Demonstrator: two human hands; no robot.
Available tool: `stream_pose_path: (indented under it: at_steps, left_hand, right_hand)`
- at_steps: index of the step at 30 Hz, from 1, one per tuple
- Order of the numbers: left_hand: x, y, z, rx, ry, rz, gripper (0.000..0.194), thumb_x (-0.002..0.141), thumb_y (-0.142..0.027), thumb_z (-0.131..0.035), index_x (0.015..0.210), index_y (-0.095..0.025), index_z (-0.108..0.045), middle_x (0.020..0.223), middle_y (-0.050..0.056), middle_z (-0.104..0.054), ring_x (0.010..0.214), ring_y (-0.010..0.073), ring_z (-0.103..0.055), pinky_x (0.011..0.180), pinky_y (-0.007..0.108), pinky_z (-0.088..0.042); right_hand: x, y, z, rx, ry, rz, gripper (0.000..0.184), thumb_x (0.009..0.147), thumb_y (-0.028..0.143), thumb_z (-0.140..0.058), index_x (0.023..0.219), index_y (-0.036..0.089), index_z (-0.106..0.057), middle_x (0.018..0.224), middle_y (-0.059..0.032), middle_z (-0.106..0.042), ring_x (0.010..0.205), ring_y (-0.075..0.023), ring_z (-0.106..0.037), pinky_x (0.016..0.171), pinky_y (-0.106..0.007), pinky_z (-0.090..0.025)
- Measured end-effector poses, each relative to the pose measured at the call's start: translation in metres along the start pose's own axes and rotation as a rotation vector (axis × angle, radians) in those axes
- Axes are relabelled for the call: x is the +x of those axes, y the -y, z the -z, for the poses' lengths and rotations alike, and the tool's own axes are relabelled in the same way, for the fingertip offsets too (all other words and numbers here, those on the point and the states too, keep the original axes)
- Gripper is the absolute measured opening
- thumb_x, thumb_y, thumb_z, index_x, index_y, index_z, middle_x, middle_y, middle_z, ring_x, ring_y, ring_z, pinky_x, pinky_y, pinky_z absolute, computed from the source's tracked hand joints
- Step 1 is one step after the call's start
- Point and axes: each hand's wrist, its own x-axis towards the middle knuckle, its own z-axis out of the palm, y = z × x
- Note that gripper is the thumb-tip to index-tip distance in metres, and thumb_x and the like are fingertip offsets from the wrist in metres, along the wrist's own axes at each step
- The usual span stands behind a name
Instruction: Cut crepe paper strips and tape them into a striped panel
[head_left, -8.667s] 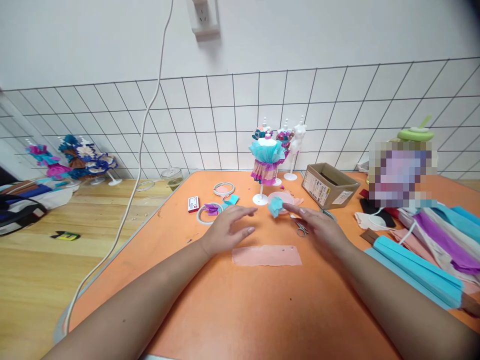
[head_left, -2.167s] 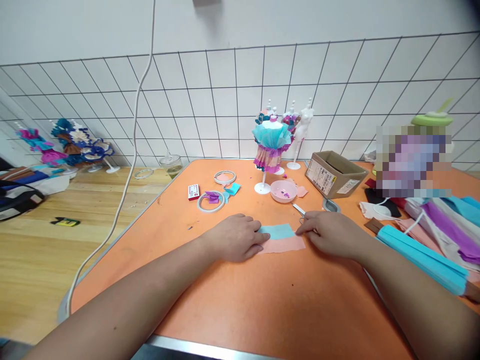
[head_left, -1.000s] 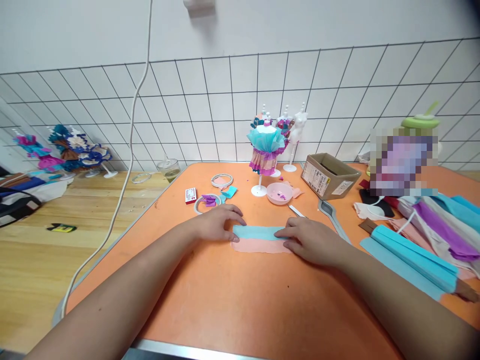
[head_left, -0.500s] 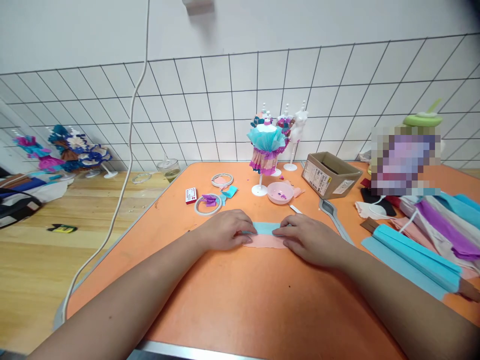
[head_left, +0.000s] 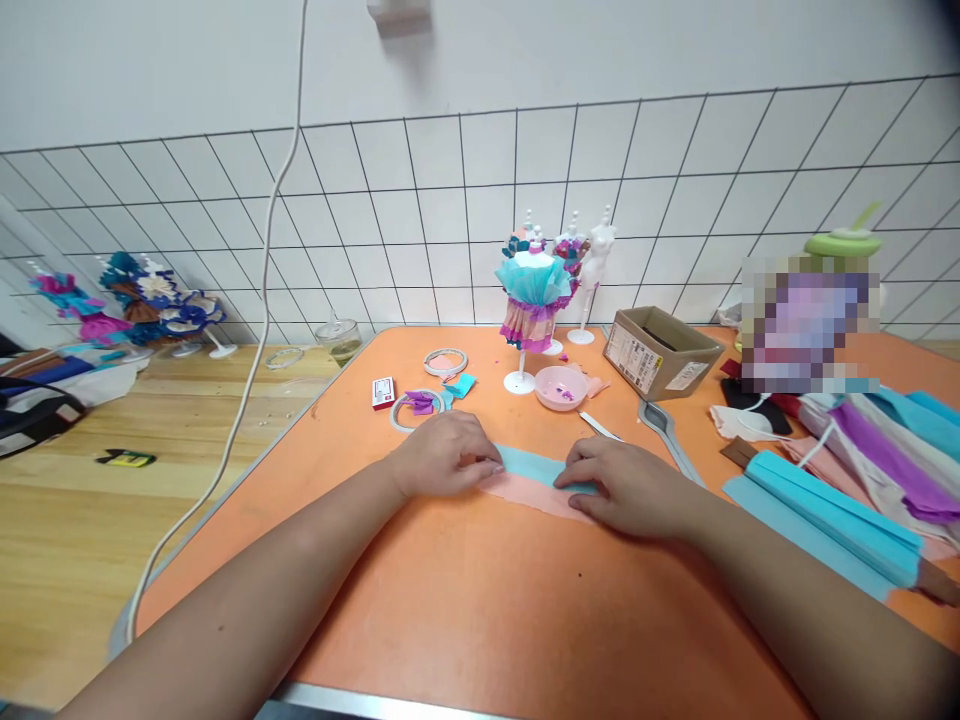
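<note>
A strip of blue crepe paper (head_left: 534, 465) lies along a strip of pink crepe paper (head_left: 531, 494) on the orange table, the blue on the far side. At their left end, my left hand (head_left: 446, 455) is closed, thumb and fingertips pinching the edge. My right hand (head_left: 626, 487) has its fingers bent and pressed together on the right end, with the thumb at the pink edge. Both hands cover the ends of the strips. Just beyond my right hand lies a thin white strip-like object (head_left: 598, 426), partly hidden.
Behind the hands stand a dress form in a paper dress (head_left: 532, 290), a pink bowl (head_left: 561, 388) and a cardboard box (head_left: 662, 352). Tape rolls (head_left: 445, 362) and a small red-and-white box (head_left: 383, 392) sit left. Scissors (head_left: 664, 430) and crepe paper (head_left: 832, 500) lie right. A cable (head_left: 259, 330) hangs left.
The paper strips now slant, their right end nearer me. My right hand has shifted slightly right and toward me, my left slightly left, and more of the strips shows between them.
</note>
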Motion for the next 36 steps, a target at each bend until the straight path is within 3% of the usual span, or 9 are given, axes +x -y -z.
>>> stream_pose_path:
  at_steps: [3,7,10,16,19,23,27,36]
  left_hand:
    - [0.004,-0.012,-0.007,0.033,-0.003,-0.017,0.028,0.091,-0.035,-0.046,0.105,-0.022,-0.066,0.093,0.008,-0.068,0.089,0.0182,-0.060,0.080,0.030,-0.045]
    - [0.008,-0.023,-0.017,-0.031,0.077,-0.095,0.046,0.088,-0.040,-0.051,0.130,-0.021,-0.049,0.127,0.010,-0.058,0.119,0.0230,-0.051,0.100,0.037,-0.040]
    - [0.009,-0.025,-0.023,-0.042,0.144,-0.101,0.053,0.086,-0.040,-0.055,0.133,-0.020,-0.046,0.137,0.012,-0.049,0.126,0.0248,-0.045,0.105,0.040,-0.035]
    - [0.009,-0.025,-0.020,0.008,0.124,-0.070,0.053,0.081,-0.047,-0.058,0.127,-0.022,-0.051,0.126,0.011,-0.058,0.112,0.0259,-0.054,0.098,0.041,-0.037]
    - [0.010,-0.025,-0.015,0.068,0.104,-0.072,0.039,0.082,-0.047,-0.057,0.112,-0.023,-0.061,0.112,0.009,-0.064,0.102,0.0237,-0.057,0.096,0.041,-0.036]
    - [0.009,-0.022,-0.011,0.147,0.090,-0.090,0.019,0.088,-0.032,-0.050,0.089,-0.022,-0.067,0.094,0.005,-0.067,0.091,0.0189,-0.057,0.089,0.036,-0.038]
    - [0.009,-0.021,-0.010,0.145,0.066,-0.043,0.020,0.090,-0.023,-0.044,0.088,-0.019,-0.064,0.087,0.005,-0.067,0.089,0.0184,-0.057,0.083,0.033,-0.040]
    - [0.010,-0.025,-0.008,0.061,0.003,0.053,0.017,0.089,-0.022,-0.043,0.087,-0.017,-0.059,0.085,0.005,-0.064,0.081,0.0168,-0.057,0.074,0.030,-0.041]
  right_hand:
    - [0.000,0.003,-0.003,0.003,-0.040,0.007,0.027,0.084,0.029,-0.052,0.106,0.029,-0.066,0.099,-0.0040,-0.061,0.091,-0.0200,-0.055,0.074,-0.031,-0.040]
    - [0.002,0.002,-0.008,0.004,-0.038,0.020,0.025,0.084,0.026,-0.051,0.103,0.029,-0.067,0.093,-0.0037,-0.061,0.089,-0.0204,-0.055,0.076,-0.032,-0.039]
    - [0.002,0.001,-0.010,0.008,-0.044,0.016,0.024,0.084,0.026,-0.050,0.102,0.028,-0.067,0.092,-0.0035,-0.061,0.088,-0.0203,-0.055,0.076,-0.032,-0.039]
    - [0.002,0.003,-0.010,0.010,-0.070,-0.020,0.024,0.086,0.025,-0.048,0.102,0.028,-0.065,0.092,-0.0030,-0.060,0.089,-0.0198,-0.054,0.074,-0.032,-0.039]
    - [0.002,0.006,-0.007,0.010,-0.064,-0.028,0.024,0.087,0.027,-0.047,0.101,0.027,-0.066,0.092,-0.0036,-0.059,0.088,-0.0196,-0.054,0.073,-0.032,-0.039]
    - [0.000,0.013,-0.002,0.040,-0.072,-0.013,0.027,0.083,0.044,-0.054,0.101,0.026,-0.064,0.098,-0.0043,-0.059,0.092,-0.0214,-0.053,0.073,-0.033,-0.040]
    - [-0.003,0.018,-0.004,0.050,-0.049,0.000,0.036,0.076,0.050,-0.061,0.103,0.025,-0.061,0.098,-0.0039,-0.059,0.091,-0.0226,-0.052,0.077,-0.035,-0.039]
    - [-0.003,0.017,-0.003,-0.024,-0.071,-0.029,0.028,0.078,0.046,-0.059,0.097,0.026,-0.060,0.095,-0.0023,-0.060,0.088,-0.0217,-0.053,0.070,-0.033,-0.037]
